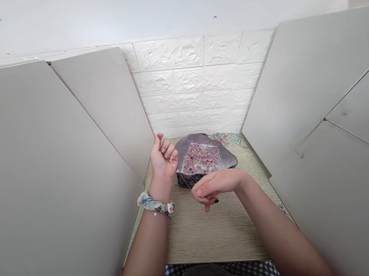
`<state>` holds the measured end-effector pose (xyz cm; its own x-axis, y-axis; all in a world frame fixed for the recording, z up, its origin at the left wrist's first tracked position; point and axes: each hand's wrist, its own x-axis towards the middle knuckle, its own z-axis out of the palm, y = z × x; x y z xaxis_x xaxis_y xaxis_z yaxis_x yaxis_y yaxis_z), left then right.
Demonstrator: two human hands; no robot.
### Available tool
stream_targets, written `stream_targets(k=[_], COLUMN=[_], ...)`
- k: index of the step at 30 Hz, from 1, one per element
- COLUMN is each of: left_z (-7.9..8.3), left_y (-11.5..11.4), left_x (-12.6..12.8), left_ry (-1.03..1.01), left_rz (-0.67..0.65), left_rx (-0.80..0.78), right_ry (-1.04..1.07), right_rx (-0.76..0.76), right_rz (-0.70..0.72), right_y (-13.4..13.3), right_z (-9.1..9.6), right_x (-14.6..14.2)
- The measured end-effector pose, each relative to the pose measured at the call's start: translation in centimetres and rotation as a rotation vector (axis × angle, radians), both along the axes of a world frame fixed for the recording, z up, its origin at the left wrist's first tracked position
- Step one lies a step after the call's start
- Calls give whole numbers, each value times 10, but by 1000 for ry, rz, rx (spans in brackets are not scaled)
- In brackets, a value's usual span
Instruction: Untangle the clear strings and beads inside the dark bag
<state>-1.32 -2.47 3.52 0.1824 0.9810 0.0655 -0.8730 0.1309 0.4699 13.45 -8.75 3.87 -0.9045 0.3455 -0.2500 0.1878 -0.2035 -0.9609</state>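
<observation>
Over the front left of a grey, silvery lined container [229, 160], my left hand [164, 157] is raised with its palm facing me and its fingers curled. A thin thread [185, 182] runs from it down to my right hand [215, 185], and a small pale bead sits near the thread's upper end. My right hand is bent at the wrist, its fingers pinched together at the thread's lower end. Exactly how the fingers grip the thread is hidden. Many small pink, red and clear beads [202, 157] lie heaped in the container.
Strands of pale and greenish beads [232, 139] lie behind the container on the wooden tabletop [218, 240]. Grey panels [105, 104] close in the left side, and another panel [303, 91] the right. A white brick-patterned wall [192, 80] stands at the back.
</observation>
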Motion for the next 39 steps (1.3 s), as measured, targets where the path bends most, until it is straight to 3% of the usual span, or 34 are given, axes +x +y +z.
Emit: stream_targets(k=[8,12,16,23,30,33,39], left_z=[2,5,7,8,7,7,5], left_y=[-2,-5,-10,-11,-11,-10,-6], left_x=[1,3,5,4,2,2,-2], left_ry=[-10,-9,3,1,-142,-205,-254], left_rz=[-14,-97,-163,-154,-183,-199,-219], left_rx=[-2,45,42,59,64,58,71], right_ry=[-145,-213,-224,-182,198,249,152], right_rx=[-10,-6,16,60,126,91,58], right_rz=[-34,-84,-170,-288,-702,-674,-496], right_y=[1,3,5,8,21,21,14], right_z=[1,-4,-6,-7,-18,-21,-19], right_x=[5,3,3,7,3,-3,-10])
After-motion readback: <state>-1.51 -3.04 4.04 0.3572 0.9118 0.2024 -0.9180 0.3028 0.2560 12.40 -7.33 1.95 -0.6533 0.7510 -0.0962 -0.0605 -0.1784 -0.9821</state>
